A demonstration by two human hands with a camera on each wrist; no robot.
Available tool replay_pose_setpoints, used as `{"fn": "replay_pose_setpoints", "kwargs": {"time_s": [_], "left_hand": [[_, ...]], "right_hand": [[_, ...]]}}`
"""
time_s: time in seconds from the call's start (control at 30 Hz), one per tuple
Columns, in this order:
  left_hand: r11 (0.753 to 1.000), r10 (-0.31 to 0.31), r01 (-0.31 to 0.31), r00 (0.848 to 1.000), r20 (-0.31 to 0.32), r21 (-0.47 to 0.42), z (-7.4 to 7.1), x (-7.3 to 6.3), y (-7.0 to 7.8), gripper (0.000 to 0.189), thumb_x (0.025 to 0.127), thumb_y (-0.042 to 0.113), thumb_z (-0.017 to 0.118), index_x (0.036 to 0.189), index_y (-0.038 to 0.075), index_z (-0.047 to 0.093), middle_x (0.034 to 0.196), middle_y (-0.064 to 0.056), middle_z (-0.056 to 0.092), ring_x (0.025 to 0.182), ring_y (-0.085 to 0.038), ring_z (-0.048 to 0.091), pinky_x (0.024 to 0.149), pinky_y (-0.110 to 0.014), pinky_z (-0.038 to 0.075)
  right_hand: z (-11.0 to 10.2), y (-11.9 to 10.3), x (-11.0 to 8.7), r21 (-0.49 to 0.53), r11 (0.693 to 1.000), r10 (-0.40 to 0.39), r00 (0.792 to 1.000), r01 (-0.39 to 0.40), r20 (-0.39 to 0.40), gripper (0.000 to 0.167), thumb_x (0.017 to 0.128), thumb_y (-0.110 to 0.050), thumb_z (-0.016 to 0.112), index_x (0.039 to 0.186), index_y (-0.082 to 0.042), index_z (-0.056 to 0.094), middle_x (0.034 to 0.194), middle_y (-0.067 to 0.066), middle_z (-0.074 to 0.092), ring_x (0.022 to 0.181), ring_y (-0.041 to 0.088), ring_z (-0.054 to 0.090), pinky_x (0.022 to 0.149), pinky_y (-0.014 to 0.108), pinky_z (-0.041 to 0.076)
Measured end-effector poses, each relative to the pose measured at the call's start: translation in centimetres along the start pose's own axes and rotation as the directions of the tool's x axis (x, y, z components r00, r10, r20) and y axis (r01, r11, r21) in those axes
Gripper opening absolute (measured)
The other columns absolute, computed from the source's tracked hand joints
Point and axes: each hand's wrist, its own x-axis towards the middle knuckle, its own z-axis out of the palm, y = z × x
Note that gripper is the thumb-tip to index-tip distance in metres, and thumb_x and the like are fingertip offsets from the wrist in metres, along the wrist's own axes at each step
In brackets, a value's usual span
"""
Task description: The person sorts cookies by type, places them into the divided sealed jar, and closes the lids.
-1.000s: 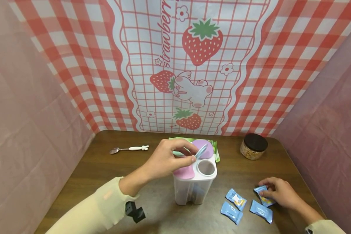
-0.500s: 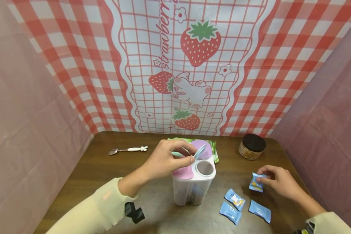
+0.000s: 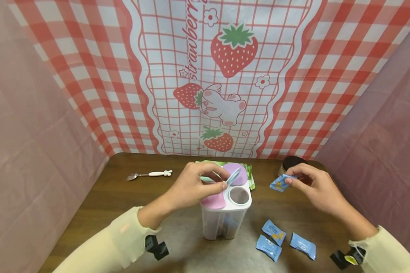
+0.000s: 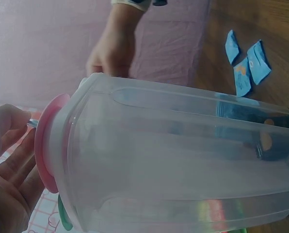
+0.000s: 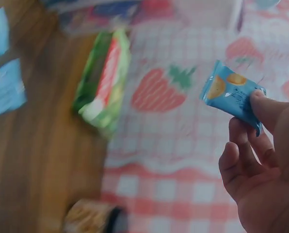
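Note:
A clear storage container [image 3: 213, 223] with a white top stands on the table, its round front-right opening [image 3: 239, 196] uncovered. Its raised light-blue flap lid [image 3: 234, 176] is pinched between the thumb and fingers of my left hand [image 3: 193, 186]. Pink [image 3: 214, 201] and purple [image 3: 237, 173] lids cover other sections. Through the clear wall, blue packets [image 4: 261, 124] show at the bottom. To the right, my right hand [image 3: 316, 187] pinches a small blue snack packet [image 5: 234, 92] by one end, held in the air before the black-lidded jar [image 3: 293, 162].
Three more blue packets [image 3: 269, 248] lie on the table [image 3: 177, 242] right of the container. A small fork-like spoon [image 3: 149, 174] with a white bunny handle lies back left. Behind the container is a green package [image 5: 103, 80]. A strawberry-print cloth [image 3: 205, 76] hangs at the back.
My right hand has picked up one blue packet from the table and carried it up and to the left, in front of the jar. My left hand keeps holding the flap lid.

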Motion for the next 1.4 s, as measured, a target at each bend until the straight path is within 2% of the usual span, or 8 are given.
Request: {"fn": "replay_pose_setpoints", "kwargs": {"time_s": [0.13, 0.37, 0.53, 0.7, 0.93, 1.07, 1.27, 1.4], "left_hand": [[1.0, 0.029, -0.029, 1.0, -0.005, 0.01, 0.0, 0.1, -0.2, 0.017, 0.088, 0.006, 0.078, 0.105, 0.007, 0.077, 0.102, -0.005, 0.078, 0.086, -0.011, 0.075, 0.077, -0.029, 0.064], [0.999, 0.028, -0.028, 1.0, -0.003, 0.014, 0.0, 0.1, -0.3, 0.017, 0.087, 0.005, 0.078, 0.103, 0.007, 0.077, 0.101, -0.004, 0.078, 0.086, -0.01, 0.075, 0.076, -0.03, 0.064], [1.0, 0.031, -0.031, 0.999, -0.011, 0.001, -0.3, 0.2, -0.3, 0.018, 0.087, 0.004, 0.078, 0.105, 0.008, 0.077, 0.101, -0.004, 0.078, 0.086, -0.012, 0.075, 0.076, -0.029, 0.064], [0.999, 0.03, -0.03, 1.0, -0.008, -0.01, -0.3, 0.3, -0.3, 0.018, 0.088, 0.004, 0.077, 0.106, 0.008, 0.077, 0.102, -0.004, 0.078, 0.086, -0.013, 0.075, 0.076, -0.029, 0.064], [1.0, 0.027, -0.027, 1.0, 0.006, -0.008, -0.3, 0.2, -0.2, 0.018, 0.088, 0.005, 0.077, 0.106, 0.007, 0.077, 0.103, -0.004, 0.077, 0.087, -0.012, 0.075, 0.077, -0.03, 0.064], [0.999, 0.032, -0.032, 0.999, 0.01, -0.003, -0.4, 0.2, -0.2, 0.017, 0.089, 0.006, 0.077, 0.106, 0.007, 0.076, 0.103, -0.004, 0.077, 0.087, -0.012, 0.075, 0.078, -0.029, 0.064], [1.0, 0.013, -0.013, 1.0, 0.006, 0.005, -0.5, 0.1, -0.2, 0.017, 0.088, 0.006, 0.077, 0.104, 0.009, 0.077, 0.101, -0.002, 0.077, 0.087, -0.011, 0.075, 0.078, -0.03, 0.064], [1.0, 0.015, -0.015, 1.0, 0.005, 0.01, -0.6, 0.2, -0.2, 0.017, 0.088, 0.007, 0.078, 0.105, 0.01, 0.077, 0.102, -0.002, 0.077, 0.087, -0.011, 0.074, 0.077, -0.03, 0.064]], "right_hand": [[0.0, -3.3, 1.3, 0.099, 0.994, -0.053, 0.999, 0.053, -0.003, 0.026, 0.088, 0.001, 0.078, 0.1, -0.021, 0.07, 0.087, -0.005, 0.068, 0.064, 0.007, 0.058, 0.053, 0.02, 0.047], [0.9, -7.8, 2.8, 0.234, 0.959, -0.161, 0.987, 0.159, -0.009, 0.026, 0.088, 0.008, 0.074, 0.102, -0.014, 0.069, 0.09, -0.001, 0.067, 0.069, 0.008, 0.057, 0.055, 0.021, 0.048], [2.0, -9.4, 3.6, 0.291, 0.944, -0.174, 0.984, 0.156, 0.037, 0.022, 0.091, 0.002, 0.074, 0.102, -0.016, 0.068, 0.091, -0.002, 0.067, 0.073, 0.011, 0.058, 0.057, 0.023, 0.051], [3.3, -9.5, 3.8, 0.296, 0.944, -0.18, 0.98, 0.148, 0.081, 0.024, 0.089, -0.002, 0.078, 0.101, -0.022, 0.071, 0.09, -0.008, 0.07, 0.074, 0.01, 0.061, 0.057, 0.024, 0.053], [4.5, -9.1, 3.6, 0.275, 0.909, -0.344, 0.936, 0.314, 0.067, 0.028, 0.084, 0.001, 0.082, 0.099, -0.022, 0.077, 0.092, -0.009, 0.072, 0.07, 0.005, 0.057, 0.053, 0.021, 0.048], [5.3, -9.0, 3.5, 0.23, 0.906, -0.382, 0.92, 0.355, 0.085, 0.026, 0.082, -0.003, 0.085, 0.1, -0.022, 0.078, 0.09, -0.011, 0.071, 0.066, 0.002, 0.052, 0.053, 0.021, 0.045], [6.1, -8.7, 3.0, 0.142, 0.935, -0.341, 0.934, 0.325, 0.11, 0.027, 0.08, -0.014, 0.089, 0.1, -0.025, 0.075, 0.095, -0.014, 0.065, 0.074, 0.003, 0.055, 0.059, 0.017, 0.044], [6.1, -8.5, 2.8, 0.137, 0.936, -0.342, 0.929, 0.325, 0.138, 0.023, 0.081, -0.015, 0.088, 0.095, -0.03, 0.077, 0.101, -0.013, 0.062, 0.08, 0.009, 0.058, 0.064, 0.018, 0.046]]}}
